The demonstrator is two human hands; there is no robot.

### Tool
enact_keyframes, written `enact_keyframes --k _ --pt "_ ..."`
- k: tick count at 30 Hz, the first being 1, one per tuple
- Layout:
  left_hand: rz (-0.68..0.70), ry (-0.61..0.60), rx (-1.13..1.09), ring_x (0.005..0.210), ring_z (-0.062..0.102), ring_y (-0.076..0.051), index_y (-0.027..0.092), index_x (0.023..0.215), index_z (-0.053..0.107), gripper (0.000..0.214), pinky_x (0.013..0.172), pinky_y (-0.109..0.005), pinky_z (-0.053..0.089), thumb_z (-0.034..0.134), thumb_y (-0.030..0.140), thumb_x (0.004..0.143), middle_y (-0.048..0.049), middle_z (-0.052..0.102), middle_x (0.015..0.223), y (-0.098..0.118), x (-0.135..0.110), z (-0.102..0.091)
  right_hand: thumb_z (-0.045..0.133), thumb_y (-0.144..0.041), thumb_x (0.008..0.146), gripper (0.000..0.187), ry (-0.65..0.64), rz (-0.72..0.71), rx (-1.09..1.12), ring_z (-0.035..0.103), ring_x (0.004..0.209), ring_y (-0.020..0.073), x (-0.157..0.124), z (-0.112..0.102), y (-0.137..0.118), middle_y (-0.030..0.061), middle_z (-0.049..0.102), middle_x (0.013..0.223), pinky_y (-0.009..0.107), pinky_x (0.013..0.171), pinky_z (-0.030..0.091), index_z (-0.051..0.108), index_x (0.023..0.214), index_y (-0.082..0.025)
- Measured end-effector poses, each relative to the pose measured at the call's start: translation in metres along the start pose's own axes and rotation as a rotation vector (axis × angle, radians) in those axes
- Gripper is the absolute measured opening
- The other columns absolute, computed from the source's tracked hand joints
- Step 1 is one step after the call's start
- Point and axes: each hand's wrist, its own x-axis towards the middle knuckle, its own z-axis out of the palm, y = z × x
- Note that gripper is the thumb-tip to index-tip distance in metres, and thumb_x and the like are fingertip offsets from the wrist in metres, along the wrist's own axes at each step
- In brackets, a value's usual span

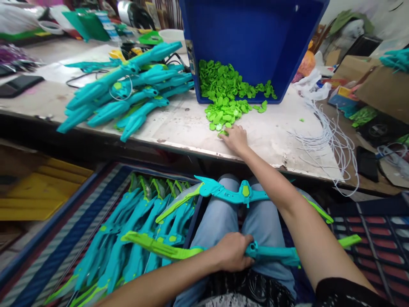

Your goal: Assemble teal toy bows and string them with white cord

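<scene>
My left hand point(232, 252) is wrapped round the middle of a teal and green toy bow point(275, 252), held across my lap. Farther out, a second toy bow point(223, 192) rests over my knees, a green piece set in its centre. My right hand point(235, 139) reaches over the table edge, fingertips closed on a small green plastic piece point(223, 133) at the near end of a loose pile of green pieces point(222, 111). That pile spills out of a blue bin point(246, 38) tipped on its side.
Teal bow parts point(128, 91) are heaped left of the bin. White strings point(332, 136) hang over the table's right side. Several bows point(128, 232) stand in rows in a crate at my left. A slatted dark crate point(373, 243) is at my right.
</scene>
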Motion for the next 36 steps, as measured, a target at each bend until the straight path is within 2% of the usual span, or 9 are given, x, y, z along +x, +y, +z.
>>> enact_keyframes --k 3,6,10,14,18,21,25,31,36 --pt "0.007 -0.044 -0.136 0.075 0.062 -0.024 0.02 0.081 0.062 0.028 0.061 -0.028 0.041 0.068 0.044 0.069 -0.003 0.064 0.075 -0.016 0.018 -0.011 0.054 -0.04 0.088 0.033 -0.029 0.083 0.019 0.049 0.114 0.0317 0.005 0.004 -0.009 0.0131 0.061 0.119 0.045 0.094 0.041 0.068 0.11 -0.02" --pt "0.041 -0.101 -0.32 0.065 0.053 -0.017 0.019 0.068 0.055 0.028 0.056 -0.025 0.035 0.069 0.043 0.066 0.0021 0.056 0.064 -0.034 0.034 -0.017 0.055 -0.035 0.085 0.033 -0.001 0.13 0.123 0.051 0.111 0.0312 0.005 0.004 0.0 0.0114 0.063 0.117 0.043 0.093 0.043 0.068 0.111 -0.019" --pt "0.028 -0.146 -0.547 0.06 0.05 -0.014 0.019 0.066 0.052 0.03 0.054 -0.024 0.035 0.071 0.042 0.061 0.0033 0.054 0.063 -0.045 0.045 -0.013 0.055 -0.03 0.08 0.035 0.08 0.123 0.163 0.052 0.109 0.032 -0.004 0.0 0.029 0.0127 0.063 0.114 0.045 0.091 0.044 0.067 0.11 -0.018" --pt "-0.022 -0.265 -0.696 0.057 0.054 -0.016 0.019 0.072 0.055 0.036 0.053 -0.026 0.039 0.073 0.046 0.057 0.0019 0.059 0.064 -0.047 0.049 -0.009 0.056 -0.031 0.077 0.028 0.02 0.158 0.108 0.056 0.098 0.0288 -0.011 -0.005 0.053 0.0136 0.065 0.101 0.04 0.086 0.045 0.069 0.095 -0.014" --pt "0.06 -0.188 -0.617 0.06 0.051 -0.014 0.018 0.069 0.057 0.039 0.054 -0.025 0.035 0.074 0.052 0.06 0.0028 0.056 0.063 -0.051 0.051 -0.01 0.053 -0.036 0.082 0.034 0.107 0.108 0.192 0.058 0.088 0.0228 -0.03 -0.017 0.063 0.0107 0.065 0.096 0.037 0.083 0.046 0.067 0.102 -0.013" --pt "0.078 -0.157 -0.67 0.061 0.049 -0.013 0.017 0.071 0.059 0.044 0.055 -0.025 0.034 0.072 0.058 0.062 0.0026 0.056 0.064 -0.053 0.05 -0.01 0.053 -0.035 0.085 0.034 0.211 -0.051 0.201 0.058 0.092 0.0229 -0.076 -0.031 0.069 0.0105 0.065 0.102 0.039 0.087 0.046 0.064 0.109 -0.015" --pt "0.054 -0.255 -0.804 0.063 0.052 -0.015 0.016 0.073 0.063 0.05 0.06 -0.026 0.038 0.073 0.063 0.059 0.0005 0.061 0.066 -0.053 0.048 -0.011 0.056 -0.032 0.086 0.024 0.246 -0.13 0.174 0.058 0.099 0.0266 -0.172 -0.049 0.073 0.0121 0.066 0.101 0.043 0.089 0.045 0.065 0.103 -0.017" --pt "0.046 -0.276 -0.891 0.067 0.053 -0.014 0.015 0.078 0.067 0.052 0.067 -0.027 0.041 0.074 0.063 0.059 0.0002 0.065 0.072 -0.055 0.051 -0.01 0.055 -0.03 0.09 0.023 -0.083 -0.444 0.305 0.061 0.093 0.0224 -0.309 -0.043 0.049 0.0114 0.068 0.101 0.038 0.077 0.05 0.064 0.107 -0.018" --pt "0.1 -0.247 -0.842 0.068 0.05 -0.013 0.014 0.078 0.066 0.054 0.064 -0.025 0.039 0.069 0.065 0.064 0.0005 0.06 0.068 -0.059 0.051 -0.006 0.052 -0.025 0.091 0.023 -0.147 -0.399 0.234 0.058 0.099 0.024 -0.357 -0.025 0.032 0.0119 0.068 0.105 0.04 0.079 0.048 0.065 0.109 -0.018"
